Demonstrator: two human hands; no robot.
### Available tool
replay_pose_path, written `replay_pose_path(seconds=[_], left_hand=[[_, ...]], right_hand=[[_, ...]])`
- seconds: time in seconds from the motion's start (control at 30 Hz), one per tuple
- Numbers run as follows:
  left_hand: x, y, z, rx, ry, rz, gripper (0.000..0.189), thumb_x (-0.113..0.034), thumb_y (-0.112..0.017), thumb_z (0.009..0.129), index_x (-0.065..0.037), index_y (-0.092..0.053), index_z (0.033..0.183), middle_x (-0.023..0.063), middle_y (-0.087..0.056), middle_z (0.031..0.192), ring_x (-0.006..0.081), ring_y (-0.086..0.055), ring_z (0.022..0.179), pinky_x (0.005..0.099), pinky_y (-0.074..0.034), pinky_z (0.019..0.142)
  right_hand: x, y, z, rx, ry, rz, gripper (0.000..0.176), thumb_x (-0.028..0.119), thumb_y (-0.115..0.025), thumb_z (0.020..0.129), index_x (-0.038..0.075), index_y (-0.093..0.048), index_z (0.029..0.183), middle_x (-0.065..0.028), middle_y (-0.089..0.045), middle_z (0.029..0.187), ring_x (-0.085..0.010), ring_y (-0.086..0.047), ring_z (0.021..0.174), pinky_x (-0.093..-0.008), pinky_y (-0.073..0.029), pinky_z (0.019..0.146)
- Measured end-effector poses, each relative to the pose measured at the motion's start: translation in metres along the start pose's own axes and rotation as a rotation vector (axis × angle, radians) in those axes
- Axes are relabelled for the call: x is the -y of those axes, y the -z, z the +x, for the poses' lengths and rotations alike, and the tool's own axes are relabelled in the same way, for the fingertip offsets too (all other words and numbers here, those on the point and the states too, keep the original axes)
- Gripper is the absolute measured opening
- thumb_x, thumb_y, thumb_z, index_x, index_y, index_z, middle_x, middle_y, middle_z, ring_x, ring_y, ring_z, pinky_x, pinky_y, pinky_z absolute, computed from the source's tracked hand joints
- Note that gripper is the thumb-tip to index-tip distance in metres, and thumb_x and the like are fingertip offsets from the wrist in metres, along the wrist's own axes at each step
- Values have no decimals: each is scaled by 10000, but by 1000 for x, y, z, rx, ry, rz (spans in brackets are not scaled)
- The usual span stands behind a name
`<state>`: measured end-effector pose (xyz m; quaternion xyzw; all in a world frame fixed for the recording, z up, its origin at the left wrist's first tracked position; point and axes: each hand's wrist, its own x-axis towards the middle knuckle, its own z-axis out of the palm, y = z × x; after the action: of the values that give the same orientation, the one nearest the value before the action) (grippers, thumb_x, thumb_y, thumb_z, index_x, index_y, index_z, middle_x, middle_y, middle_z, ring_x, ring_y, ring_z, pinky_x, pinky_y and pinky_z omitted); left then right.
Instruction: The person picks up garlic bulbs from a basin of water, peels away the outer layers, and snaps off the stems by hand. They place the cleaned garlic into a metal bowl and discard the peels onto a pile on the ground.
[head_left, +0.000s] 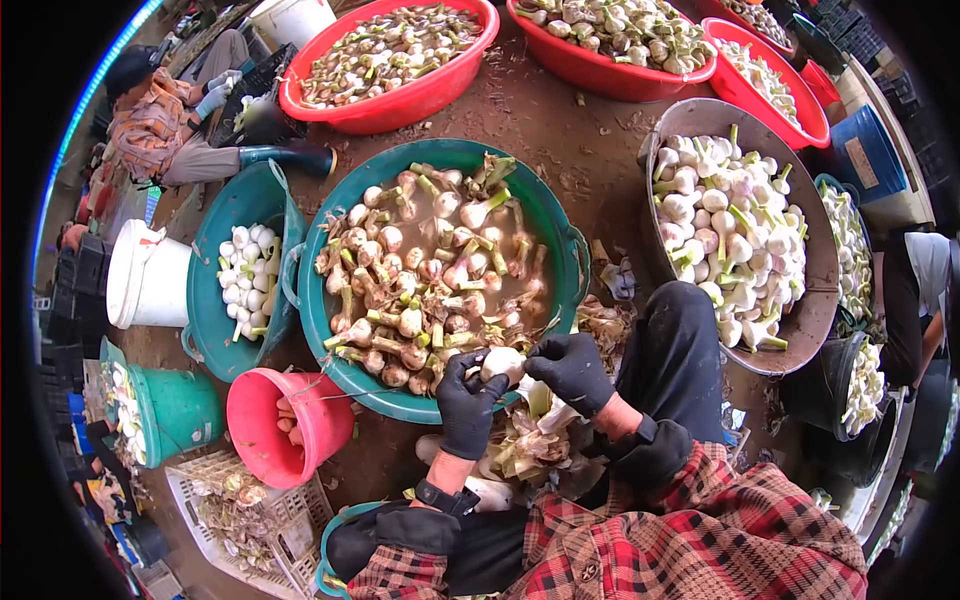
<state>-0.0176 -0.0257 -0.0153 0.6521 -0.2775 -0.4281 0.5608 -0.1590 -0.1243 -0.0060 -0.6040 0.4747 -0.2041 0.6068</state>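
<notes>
My left hand point(468, 405), in a black glove, is closed around a pale, cleaned garlic bulb point(502, 365) at the near rim of a green tub. My right hand point(575, 372), gloved the same way, has its fingers pinched together at the bulb's right side; what lies between them is hidden. Beyond both hands, the green tub point(345, 375) holds muddy water and many brown, unwashed garlic bulbs point(400, 265) with stems. Below the hands, a heap of peeled garlic skins point(530, 445) lies between my knees.
A grey metal basin point(820, 290) of white garlic stands at right. At left are a teal basket point(210, 215), a white bucket point(150, 275), a pink bucket point(340, 420) and a white crate point(185, 490). Red tubs point(400, 115) stand beyond. Another person point(155, 125) sits at upper left.
</notes>
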Motion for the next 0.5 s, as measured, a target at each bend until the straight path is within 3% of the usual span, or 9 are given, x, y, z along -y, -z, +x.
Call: replay_pose_path(seconds=[0.1,0.17,0.2,0.23,0.3,0.33,0.4,0.43,0.5], left_hand=[[1,11,2,124,110,-178,379,13,-640,832,19,-510,1188,122,-575,1162,197,-596,1030,329,-518,875],[-21,13,-1,269,281,-655,344,-15,-570,891,10,-474,1220,141,-555,1186,268,-586,1068,409,-537,875],[-16,15,0,305,267,-675,376,-51,-548,910,5,-440,1266,163,-537,1217,300,-572,1101,442,-538,886],[-13,15,1,305,267,-677,376,-51,-548,910,5,-440,1266,163,-537,1217,300,-572,1101,442,-538,886],[-10,14,1,344,366,-809,381,-63,-533,920,9,-434,1281,164,-534,1229,305,-568,1106,449,-534,895],[-11,14,1,344,368,-808,381,-63,-533,920,9,-434,1281,164,-534,1229,305,-568,1106,449,-534,895],[-12,13,2,346,389,-841,402,-73,-516,930,6,-418,1311,170,-532,1237,309,-579,1087,445,-532,891],[-13,12,3,348,392,-839,402,-73,-516,930,6,-418,1311,170,-532,1237,309,-579,1087,445,-532,891],[-13,7,4,341,405,-764,406,-72,-511,938,11,-416,1324,158,-552,1213,278,-592,1063,413,-538,870]], right_hand=[[-35,20,13,-156,-90,-33,202,173,-656,711,-16,-695,771,-123,-683,664,-146,-645,600,-290,-489,583],[-54,42,24,-363,-67,-163,193,174,-650,723,-8,-699,763,-132,-674,649,-188,-658,593,-306,-502,595],[-58,51,30,-468,94,-376,188,183,-650,737,4,-703,758,-139,-669,651,-233,-670,606,-327,-516,612],[-62,61,27,-396,54,-399,187,184,-647,770,8,-701,803,-156,-684,743,-269,-682,691,-335,-526,669],[-69,62,24,-283,201,-293,194,167,-669,803,18,-699,924,-158,-697,870,-252,-688,791,-328,-524,743],[-56,59,21,-283,199,-291,194,167,-669,803,18,-699,924,-158,-697,870,-252,-688,791,-328,-524,743],[-27,53,14,8,329,-12,236,150,-689,824,28,-684,1026,-156,-695,953,-235,-682,863,-323,-514,796],[-20,47,9,4,327,-10,236,150,-689,824,28,-684,1026,-156,-695,953,-235,-682,863,-323,-514,796],[-13,36,0,231,240,58,290,169,-725,811,35,-677,1064,-144,-701,955,-210,-680,867,-323,-515,806]])
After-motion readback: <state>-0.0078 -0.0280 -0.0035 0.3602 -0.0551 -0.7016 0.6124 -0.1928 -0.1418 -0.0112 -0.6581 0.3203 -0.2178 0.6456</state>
